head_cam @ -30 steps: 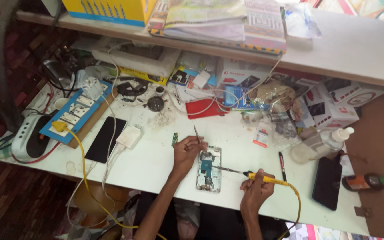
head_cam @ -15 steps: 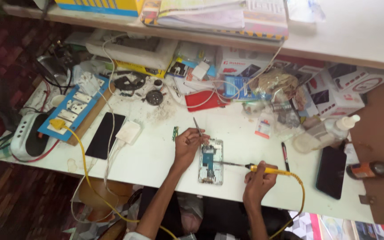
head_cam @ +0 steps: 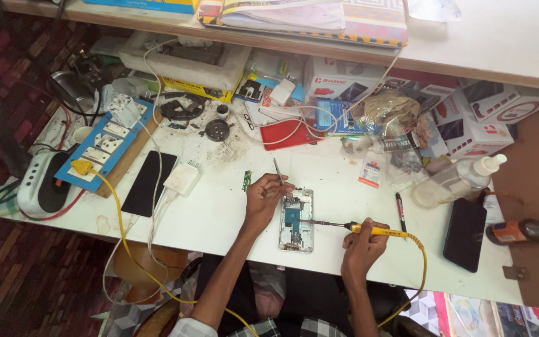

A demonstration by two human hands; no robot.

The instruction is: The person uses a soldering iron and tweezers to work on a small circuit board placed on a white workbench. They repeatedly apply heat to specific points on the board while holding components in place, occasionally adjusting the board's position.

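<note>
An opened phone (head_cam: 296, 219) with its circuit board bared lies on the white table (head_cam: 219, 212) in front of me. My left hand (head_cam: 263, 198) rests at the phone's left edge and pinches metal tweezers (head_cam: 278, 171) that point up and away. My right hand (head_cam: 363, 242) grips a yellow-handled soldering iron (head_cam: 372, 230); its metal tip reaches left onto the phone's board. A yellow cord runs from the iron's handle down over the table's front edge.
A black phone (head_cam: 150, 183) and white charger (head_cam: 181, 179) lie left, beside a blue switchboard (head_cam: 112, 143). Another black phone (head_cam: 465, 234), a pen (head_cam: 400, 211), a clear bottle (head_cam: 456, 181) and a brown bottle (head_cam: 522, 231) sit right. Boxes, cables and a red case (head_cam: 288, 134) crowd the back under a shelf.
Both hands have kept their grips and stayed at the phone. The camera view has shifted slightly, so the scene sits a little lower and left in the picture.
</note>
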